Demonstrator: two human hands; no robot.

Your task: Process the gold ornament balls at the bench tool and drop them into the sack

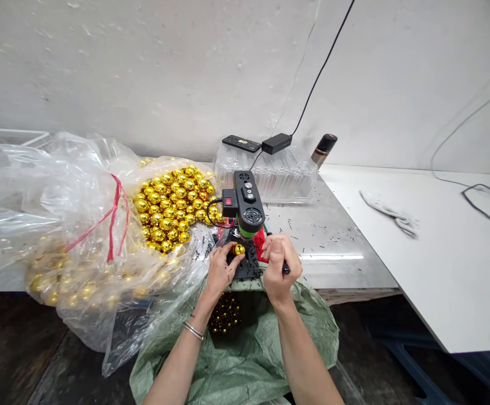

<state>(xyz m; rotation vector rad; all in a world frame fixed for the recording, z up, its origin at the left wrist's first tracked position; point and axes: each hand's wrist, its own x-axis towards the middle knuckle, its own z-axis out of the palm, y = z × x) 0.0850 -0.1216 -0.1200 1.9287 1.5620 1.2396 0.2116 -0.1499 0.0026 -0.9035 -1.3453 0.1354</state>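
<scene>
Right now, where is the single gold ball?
Centre of the head view: the gold ball sits in the left hand fingertips, under the small black machine.

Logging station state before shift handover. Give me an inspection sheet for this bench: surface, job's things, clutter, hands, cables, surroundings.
Surface: grey bench top strewn with small black shavings; white table adjoins on the right.
Job's things: small black benchtop machine with red switch; one gold ball under its head; loose gold balls piled in an open clear plastic bag; more balls in the green sack below the bench edge.
Clutter: clear plastic trays, black remote-like device, spray can, white cloth.
Hands: left hand pinches the gold ball; right hand grips a black lever.
Cables: black lead from adapter up the wall; others at right.
Surroundings: white wall, dark floor.
</scene>
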